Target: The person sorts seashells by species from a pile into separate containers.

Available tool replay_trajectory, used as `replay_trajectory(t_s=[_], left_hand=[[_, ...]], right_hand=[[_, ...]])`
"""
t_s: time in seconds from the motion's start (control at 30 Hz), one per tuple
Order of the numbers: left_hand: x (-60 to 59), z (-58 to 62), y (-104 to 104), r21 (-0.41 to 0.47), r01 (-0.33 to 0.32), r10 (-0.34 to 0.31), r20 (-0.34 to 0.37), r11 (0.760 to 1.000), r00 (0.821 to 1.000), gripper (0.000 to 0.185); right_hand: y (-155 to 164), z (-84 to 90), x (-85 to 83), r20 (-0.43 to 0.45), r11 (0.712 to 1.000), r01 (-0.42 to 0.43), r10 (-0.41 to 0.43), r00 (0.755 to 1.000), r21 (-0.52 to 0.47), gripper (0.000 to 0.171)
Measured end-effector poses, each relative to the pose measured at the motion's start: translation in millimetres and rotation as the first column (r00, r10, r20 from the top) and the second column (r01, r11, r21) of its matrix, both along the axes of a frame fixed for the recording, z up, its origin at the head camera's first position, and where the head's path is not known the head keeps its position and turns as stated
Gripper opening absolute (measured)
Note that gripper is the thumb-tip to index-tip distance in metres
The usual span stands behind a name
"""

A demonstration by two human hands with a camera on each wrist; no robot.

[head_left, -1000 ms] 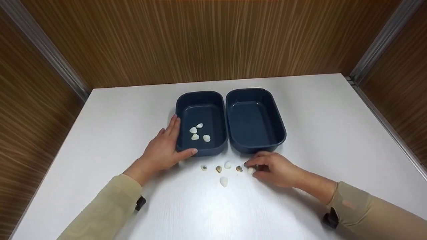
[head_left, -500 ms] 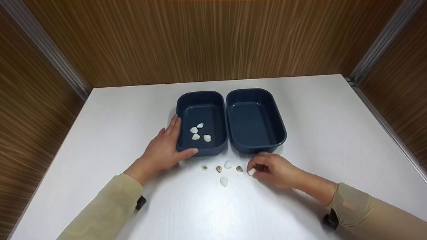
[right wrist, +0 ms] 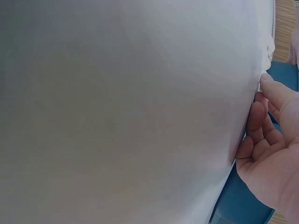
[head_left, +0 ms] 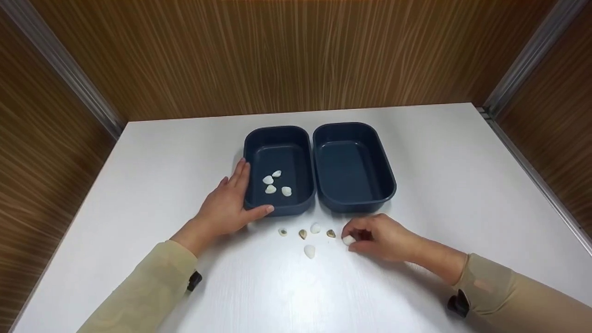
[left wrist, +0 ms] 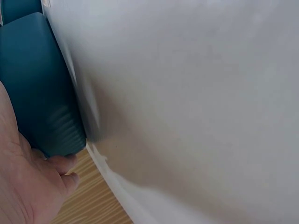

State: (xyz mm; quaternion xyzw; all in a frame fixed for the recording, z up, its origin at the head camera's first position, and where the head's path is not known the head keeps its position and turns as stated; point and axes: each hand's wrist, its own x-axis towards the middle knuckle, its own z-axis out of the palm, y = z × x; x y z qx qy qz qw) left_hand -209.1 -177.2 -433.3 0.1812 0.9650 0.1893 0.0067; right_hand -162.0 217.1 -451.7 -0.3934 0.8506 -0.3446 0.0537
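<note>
Since a second ago our right hand (head_left: 379,238) has drawn back slightly, pinching a white shell (head_left: 348,240) just before the empty right tub (head_left: 354,166). Our left hand (head_left: 226,208), fingers spread, steadies the left tub (head_left: 279,169) holding four shells (head_left: 275,183).

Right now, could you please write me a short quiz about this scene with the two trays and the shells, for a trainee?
1. True or false: the right tray has shells in it.
2. How many shells lie in the left tray?
3. What does the right hand pinch: A) a white shell, B) the tray rim, C) nothing?

Key:
1. False; the right tray is bare inside.
2. Four shells.
3. A; the white shell is at the fingertips, low over the table, to the right of five loose shells. The left hand rests against the left tray's near corner.
</note>
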Motion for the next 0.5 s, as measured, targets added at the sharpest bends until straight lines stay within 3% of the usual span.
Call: replay_trajectory(t_s=[0.5], left_hand=[[-0.9,-1.3,-1.0,0.012,0.009,-0.009,-0.004,1.000,1.000,0.123]], right_hand=[[3.9,7.2,-1.1,0.078,1.000,-0.017,0.017,0.997,0.010,0.020]])
